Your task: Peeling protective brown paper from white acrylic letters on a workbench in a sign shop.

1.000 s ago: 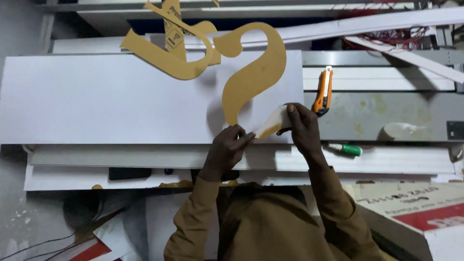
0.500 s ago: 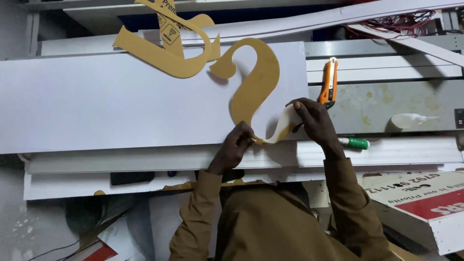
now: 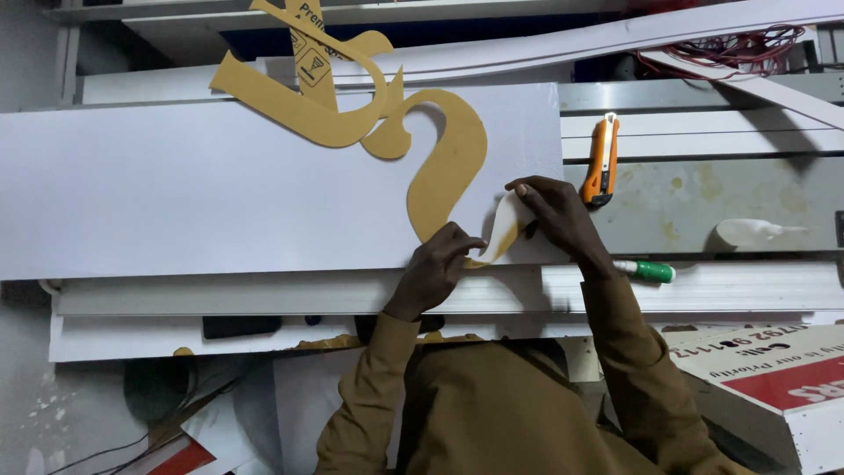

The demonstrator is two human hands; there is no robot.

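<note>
Yellow cutout has slid lower; both hands peel it.

— What carries everything here?

— A workbench built up of long white and grey panels, its bare grey part stained and worn. A big white board lies flat across its left and middle.

— What rests on that board?

— A tan curved cutout, its upper end overlapping another tan cutout piece at the board's far edge.

— And on the bare bench?

— An orange utility knife lies just right of the board. A green-capped marker sits on a white strip nearer the front edge, and a whitish crumpled scrap lies further right.
</note>
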